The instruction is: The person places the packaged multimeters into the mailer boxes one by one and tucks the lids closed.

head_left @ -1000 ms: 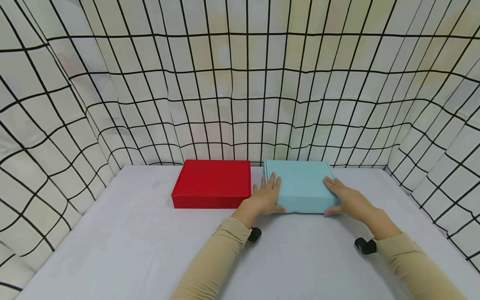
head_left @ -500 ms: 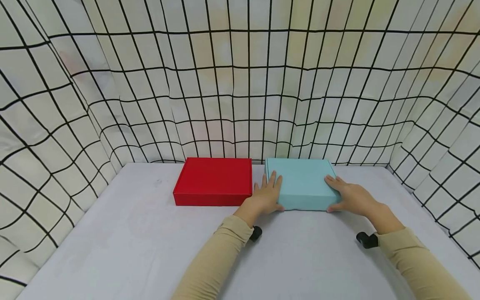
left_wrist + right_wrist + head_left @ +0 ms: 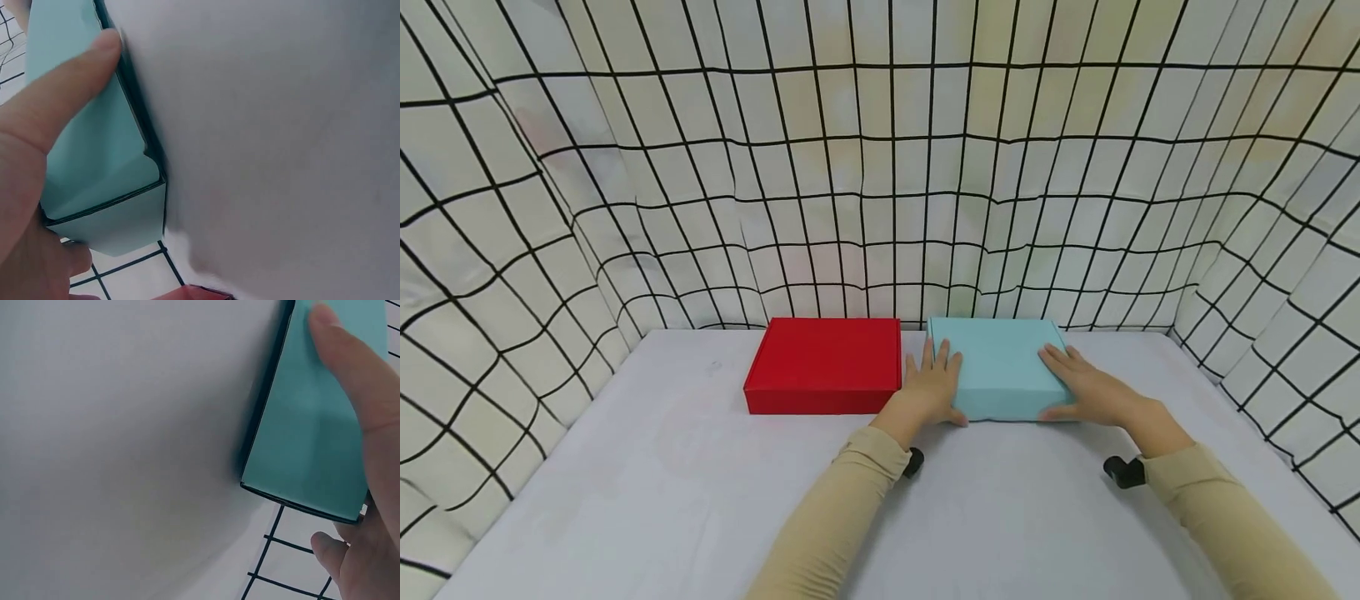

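A closed light-blue cardboard box [image 3: 1000, 362] lies flat on the white-covered table, at the back and right of centre. My left hand [image 3: 928, 392] rests against its left side, fingers spread and fairly straight. In the left wrist view the left thumb [image 3: 75, 87] lies across the front face near the lower edge. At the opposite end my right hand [image 3: 1093, 392] touches the right side and top edge. The right thumb [image 3: 350, 356] presses on the front face in the right wrist view. Some fingers of both hands are partly hidden by the box.
A closed red box [image 3: 827, 367] lies just left of the blue one, with a narrow gap between, close to my left hand. White walls with a black grid [image 3: 880, 167] stand behind and at both sides. The white tabletop [image 3: 700, 500] stretches toward me.
The blue box has shifted very slightly back and left relative to the red box. My right hand has moved a little left with it; my left hand stays nearly in place.
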Available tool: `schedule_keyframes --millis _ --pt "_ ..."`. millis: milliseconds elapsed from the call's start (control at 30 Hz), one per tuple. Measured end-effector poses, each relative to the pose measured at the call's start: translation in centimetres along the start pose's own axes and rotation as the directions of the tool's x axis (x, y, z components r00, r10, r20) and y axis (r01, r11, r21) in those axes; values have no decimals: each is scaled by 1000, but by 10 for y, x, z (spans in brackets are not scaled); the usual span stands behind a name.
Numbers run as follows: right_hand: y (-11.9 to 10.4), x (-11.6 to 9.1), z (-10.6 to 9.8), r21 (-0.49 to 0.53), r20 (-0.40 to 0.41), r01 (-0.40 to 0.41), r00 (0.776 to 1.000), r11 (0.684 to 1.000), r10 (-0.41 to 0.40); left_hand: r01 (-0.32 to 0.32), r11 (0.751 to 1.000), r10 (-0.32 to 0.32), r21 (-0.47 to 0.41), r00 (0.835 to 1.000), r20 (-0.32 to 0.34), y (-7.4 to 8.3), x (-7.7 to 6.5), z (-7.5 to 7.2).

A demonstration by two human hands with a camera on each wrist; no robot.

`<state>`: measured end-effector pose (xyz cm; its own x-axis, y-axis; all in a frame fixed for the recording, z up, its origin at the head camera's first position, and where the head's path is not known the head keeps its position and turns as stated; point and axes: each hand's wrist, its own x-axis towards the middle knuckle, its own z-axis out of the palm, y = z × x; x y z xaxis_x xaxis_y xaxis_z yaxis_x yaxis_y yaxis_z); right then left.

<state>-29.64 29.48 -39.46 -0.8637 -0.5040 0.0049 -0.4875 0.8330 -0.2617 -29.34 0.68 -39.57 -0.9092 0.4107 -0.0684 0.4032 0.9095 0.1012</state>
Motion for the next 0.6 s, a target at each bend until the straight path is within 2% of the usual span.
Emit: schedule_keyframes --millis 167,400,600 --pt "1 5 8 17 7 6 1000 1000 -6 -17 1000 17 -13 1000 7 -1 1 4" --pt "0 7 12 36 2 4 1000 999 -4 -23 988 33 -150 998 61 -7 6 7" --pt "-2 10 11 48 -20 12 1000 999 -11 -7 982 15 -188 999 44 -7 6 6"
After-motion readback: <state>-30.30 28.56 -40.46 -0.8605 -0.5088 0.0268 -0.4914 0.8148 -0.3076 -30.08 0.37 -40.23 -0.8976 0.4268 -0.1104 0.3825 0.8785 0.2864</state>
